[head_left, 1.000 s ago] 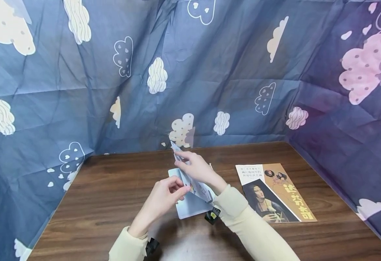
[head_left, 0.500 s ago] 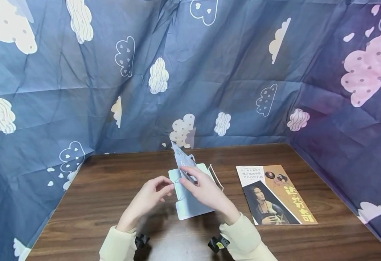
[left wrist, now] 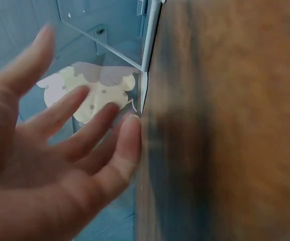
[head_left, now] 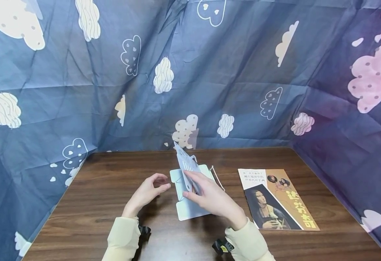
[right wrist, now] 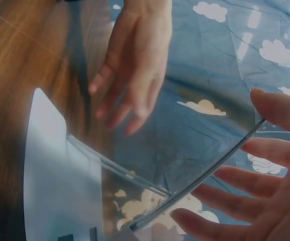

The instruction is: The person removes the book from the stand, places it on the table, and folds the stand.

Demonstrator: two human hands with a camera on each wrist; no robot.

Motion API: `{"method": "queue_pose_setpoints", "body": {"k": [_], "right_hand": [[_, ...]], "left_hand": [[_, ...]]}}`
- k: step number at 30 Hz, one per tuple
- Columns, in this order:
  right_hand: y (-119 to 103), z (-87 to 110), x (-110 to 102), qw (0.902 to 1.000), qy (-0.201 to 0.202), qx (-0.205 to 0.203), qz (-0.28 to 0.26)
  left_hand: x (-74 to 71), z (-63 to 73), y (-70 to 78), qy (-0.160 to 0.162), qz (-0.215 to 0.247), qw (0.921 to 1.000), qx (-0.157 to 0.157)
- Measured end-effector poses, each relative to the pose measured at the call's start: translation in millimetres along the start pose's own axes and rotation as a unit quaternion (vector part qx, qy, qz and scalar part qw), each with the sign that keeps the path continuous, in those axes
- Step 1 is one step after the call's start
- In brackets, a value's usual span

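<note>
A pale blue item, apparently a paper bag (head_left: pixel 188 210) with thin white cord handles (head_left: pixel 218 180), lies partly unfolded mid-table. One printed panel (head_left: pixel 184 161) stands up at a slant from it. My right hand (head_left: pixel 214 197) holds this raised panel near its close edge. From the right wrist view, the thumb is on one side of the panel edge (right wrist: pixel 205 173) and the fingers are on the other. My left hand (head_left: pixel 148 192) hovers left of the bag, apart from it, fingers loosely bent and holding nothing. The right hand hides part of the bag.
To the right, a printed booklet (head_left: pixel 277 199) with a painted portrait lies flat on the brown wooden table (head_left: pixel 89 210). A blue cloth (head_left: pixel 236 72) with cloud patterns hangs behind the table and along its sides.
My left hand has drawn back leftward from the bag. My right hand has slid lower along the raised panel, toward me, uncovering its upper part. The booklet stays put.
</note>
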State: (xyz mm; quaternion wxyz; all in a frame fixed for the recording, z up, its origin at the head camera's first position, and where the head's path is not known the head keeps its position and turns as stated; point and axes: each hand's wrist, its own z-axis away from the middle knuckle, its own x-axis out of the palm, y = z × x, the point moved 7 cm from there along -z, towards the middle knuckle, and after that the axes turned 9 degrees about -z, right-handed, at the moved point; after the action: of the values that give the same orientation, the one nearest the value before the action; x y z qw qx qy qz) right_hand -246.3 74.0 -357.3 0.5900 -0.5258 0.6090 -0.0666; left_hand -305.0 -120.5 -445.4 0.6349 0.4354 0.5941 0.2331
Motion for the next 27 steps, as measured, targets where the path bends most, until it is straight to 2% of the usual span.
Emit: {"method": "queue_pose_setpoints", "body": {"k": [3, 5, 7, 13, 18, 22, 27], "right_hand": [[-1, -1.9, -4, 0.9998, 0.01, -0.007, 0.014], [-1, -2.4, -5, 0.9997, 0.013, -0.011, 0.019], [-1, -1.9, -5, 0.9996, 0.009, -0.012, 0.025], [1, 1.2, -6, 0.9994, 0.009, -0.013, 0.032], [0, 1.9, -7, 0.9986, 0.019, -0.031, 0.039], [1, 3.5, -8, 0.9987, 0.013, -0.032, 0.037], [4, 5.6, -18, 0.9994, 0.015, -0.031, -0.007]], "left_hand": [[7.8, -8.6, -0.3, -0.051, -0.042, 0.9977, 0.015], [14.5, -13.8, -0.5, -0.084, -0.077, 0.9933, 0.021], [20.4, -18.0, -0.6, -0.1, -0.115, 0.9881, 0.022], [35.4, -27.3, 1.0, -0.102, -0.214, 0.9715, 0.008], [42.8, -27.7, 4.0, -0.081, -0.273, 0.9587, -0.008], [47.7, -22.9, 7.2, -0.067, -0.301, 0.9512, 0.001], [48.8, -22.4, 10.8, -0.063, -0.307, 0.9496, 0.002]]}}
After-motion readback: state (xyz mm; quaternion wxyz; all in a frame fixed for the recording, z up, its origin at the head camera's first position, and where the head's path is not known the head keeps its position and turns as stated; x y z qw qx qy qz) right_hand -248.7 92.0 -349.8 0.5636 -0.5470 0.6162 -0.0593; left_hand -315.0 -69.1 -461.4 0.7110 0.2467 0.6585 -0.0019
